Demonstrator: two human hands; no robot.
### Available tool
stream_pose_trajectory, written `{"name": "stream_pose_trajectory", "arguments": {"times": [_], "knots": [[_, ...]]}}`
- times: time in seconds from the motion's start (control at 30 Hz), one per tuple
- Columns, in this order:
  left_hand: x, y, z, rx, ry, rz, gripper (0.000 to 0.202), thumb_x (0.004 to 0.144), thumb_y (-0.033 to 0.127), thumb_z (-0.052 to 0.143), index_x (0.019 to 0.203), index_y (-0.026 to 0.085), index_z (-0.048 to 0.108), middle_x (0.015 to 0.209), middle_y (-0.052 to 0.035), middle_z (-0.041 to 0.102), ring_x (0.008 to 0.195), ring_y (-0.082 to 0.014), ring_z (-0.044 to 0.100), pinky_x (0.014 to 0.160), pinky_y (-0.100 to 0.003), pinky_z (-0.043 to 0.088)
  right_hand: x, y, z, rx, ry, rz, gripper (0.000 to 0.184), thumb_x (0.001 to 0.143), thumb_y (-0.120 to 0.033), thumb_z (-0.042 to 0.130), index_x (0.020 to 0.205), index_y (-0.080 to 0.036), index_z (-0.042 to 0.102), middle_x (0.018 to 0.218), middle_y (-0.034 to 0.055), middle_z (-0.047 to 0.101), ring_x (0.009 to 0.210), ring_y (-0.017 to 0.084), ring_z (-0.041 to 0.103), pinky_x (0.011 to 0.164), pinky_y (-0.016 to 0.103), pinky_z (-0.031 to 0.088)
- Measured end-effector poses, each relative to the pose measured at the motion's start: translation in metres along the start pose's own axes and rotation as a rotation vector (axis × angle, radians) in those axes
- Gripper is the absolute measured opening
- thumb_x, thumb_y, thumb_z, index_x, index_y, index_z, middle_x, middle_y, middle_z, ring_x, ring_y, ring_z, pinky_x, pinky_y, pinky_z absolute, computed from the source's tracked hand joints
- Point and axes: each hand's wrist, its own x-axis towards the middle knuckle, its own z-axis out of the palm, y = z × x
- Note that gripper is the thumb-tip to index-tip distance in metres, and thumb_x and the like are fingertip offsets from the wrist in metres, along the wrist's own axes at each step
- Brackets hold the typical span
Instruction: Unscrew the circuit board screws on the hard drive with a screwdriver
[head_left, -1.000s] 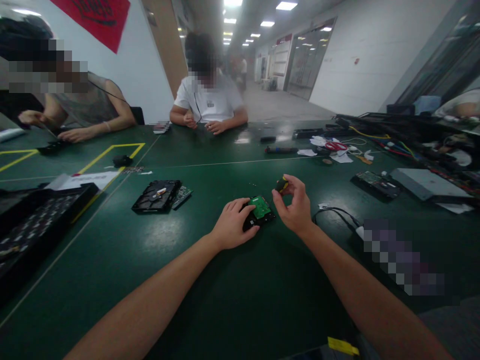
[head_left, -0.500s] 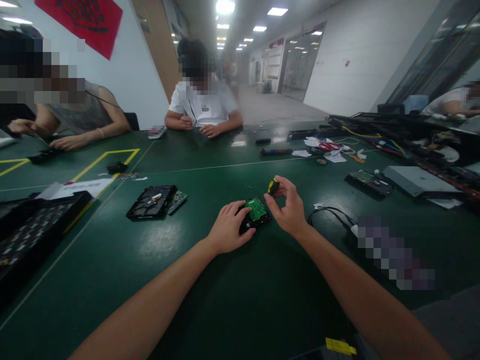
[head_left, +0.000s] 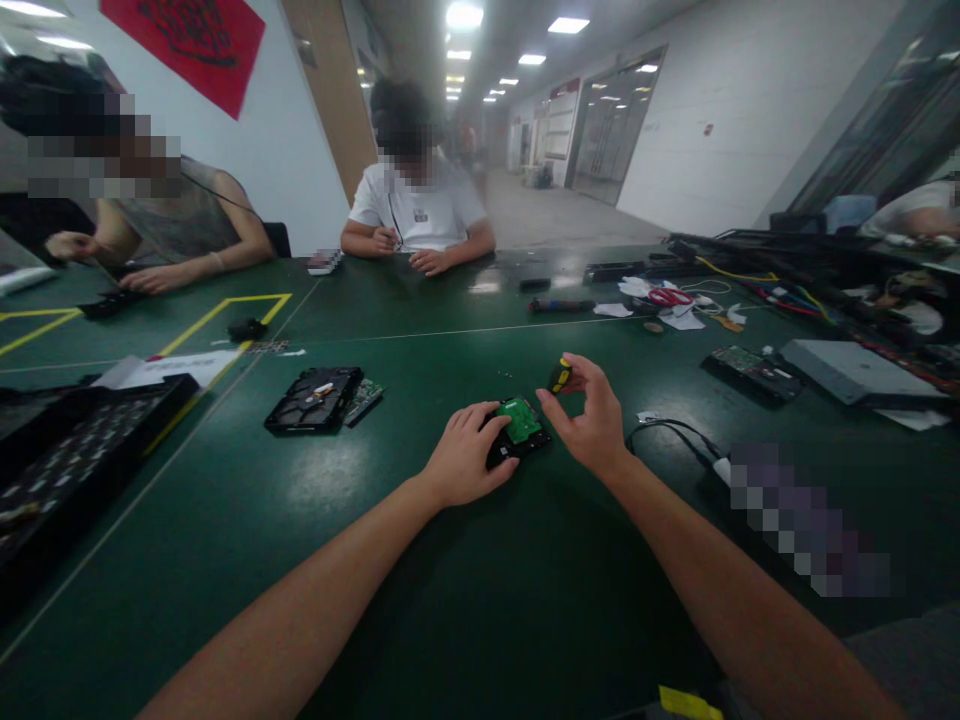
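Note:
A small black hard drive with a green circuit board (head_left: 519, 425) on top lies on the green table (head_left: 465, 600) in front of me. My left hand (head_left: 465, 457) rests on its left side, fingers curled over the edge, pinning it down. My right hand (head_left: 589, 415) hovers just right of the drive, with its fingertips pinched round the black and yellow handle of a screwdriver (head_left: 559, 375) that stands over the board's far right corner. The screwdriver's tip is hidden behind my fingers.
A second opened hard drive (head_left: 315, 398) lies to the left, a black tray (head_left: 67, 450) at far left. Two people sit across the table. A black cable (head_left: 675, 432), another board (head_left: 750, 365), a grey box (head_left: 847, 370), scissors and wires lie to the right.
My hands have stayed on the drive and the screwdriver; my right fingers shifted slightly on the handle. The view swayed a little.

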Motion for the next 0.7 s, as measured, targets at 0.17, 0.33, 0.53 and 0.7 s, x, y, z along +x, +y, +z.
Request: {"name": "stream_pose_trajectory", "arguments": {"times": [0.17,0.33,0.53,0.7], "knots": [[0.0001,-0.0003,0.0003,0.001,0.005,0.003,0.063,0.091,0.052,0.069,0.145,0.021,0.057,0.154,-0.0167,0.051,0.143,-0.0371,0.049,0.120,-0.058,0.040,0.0018,-0.0003,-0.0036,-0.060,0.026,-0.002,0.052,0.096,-0.036,0.072,0.143,-0.031,0.052,0.115,0.0083,0.068,0.082,0.024,0.069,0.082,0.049,0.065],[0.0002,-0.0007,0.0001,-0.002,0.006,0.006,0.064,0.091,0.051,0.069,0.145,0.021,0.056,0.154,-0.0167,0.051,0.143,-0.0370,0.048,0.121,-0.058,0.039,-0.0020,-0.0035,-0.0025,0.026,-0.071,0.002,0.059,0.103,-0.029,0.060,0.158,-0.033,0.040,0.130,0.0113,0.069,0.100,0.027,0.073,0.092,0.049,0.065],[0.0004,-0.0006,-0.0001,0.003,-0.001,0.002,0.065,0.091,0.053,0.069,0.146,0.020,0.056,0.154,-0.0171,0.051,0.144,-0.0371,0.048,0.121,-0.058,0.039,-0.0008,-0.0015,-0.0017,-0.040,-0.008,-0.054,0.059,0.096,-0.033,0.072,0.150,-0.031,0.048,0.120,0.0100,0.066,0.094,0.026,0.070,0.085,0.048,0.065],[0.0011,0.0008,-0.0017,0.001,-0.016,-0.006,0.065,0.092,0.053,0.068,0.147,0.021,0.056,0.155,-0.0163,0.050,0.145,-0.0371,0.047,0.121,-0.058,0.039,-0.0021,0.0032,-0.0009,-0.078,0.027,0.013,0.059,0.098,-0.035,0.071,0.151,-0.031,0.047,0.120,0.0096,0.069,0.082,0.023,0.072,0.082,0.047,0.066]]}}
